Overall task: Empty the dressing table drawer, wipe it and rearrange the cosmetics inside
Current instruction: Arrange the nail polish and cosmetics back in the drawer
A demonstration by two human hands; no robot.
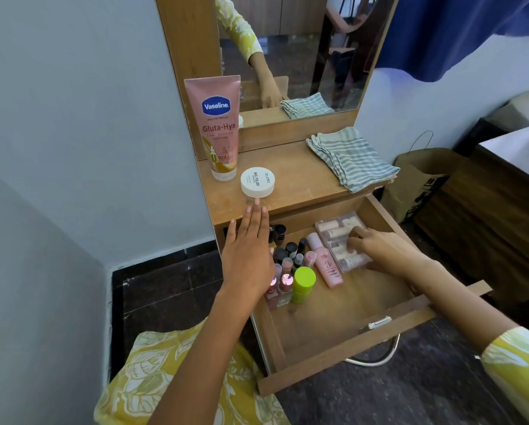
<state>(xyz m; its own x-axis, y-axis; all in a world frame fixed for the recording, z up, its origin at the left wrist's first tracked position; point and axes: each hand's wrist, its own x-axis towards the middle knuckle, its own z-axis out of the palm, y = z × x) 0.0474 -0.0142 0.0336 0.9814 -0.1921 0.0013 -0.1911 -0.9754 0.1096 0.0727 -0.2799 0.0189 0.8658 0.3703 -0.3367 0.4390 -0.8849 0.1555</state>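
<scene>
The drawer (343, 338) is seen pulled fully out below the counter (300, 176), its wooden floor bare toward 6 o'clock. At its 9 o'clock side a cluster of small cosmetic bottles (287, 262) is packed upright, with a lime-green capped bottle (303, 285) at the cluster's 5 o'clock edge. Just beside these, toward 3 o'clock, a pink spray bottle (324, 262) is laid flat. At the drawer's 1 o'clock corner a clear plastic case (333, 228) of small tubes is placed.

The right hand (376, 250) is set on this case, its fingers (356, 237) curled over the top and clamped on it. The left hand (248, 250) is held flat above the drawer's 9 o'clock edge, fingers (255, 216) straight and close together, the tips just short of a white round jar (257, 182); whether contact is made cannot be told.

On the counter the jar is seen at 9 o'clock, with a pink Vaseline tube (219, 127) stood cap-down behind it at 11 o'clock. A striped folded cloth (352, 157) is laid at 3 o'clock, reflected in the mirror (318, 50) above. A brown paper bag (419, 179) is stood on the floor beyond the counter's 3 o'clock side.
</scene>
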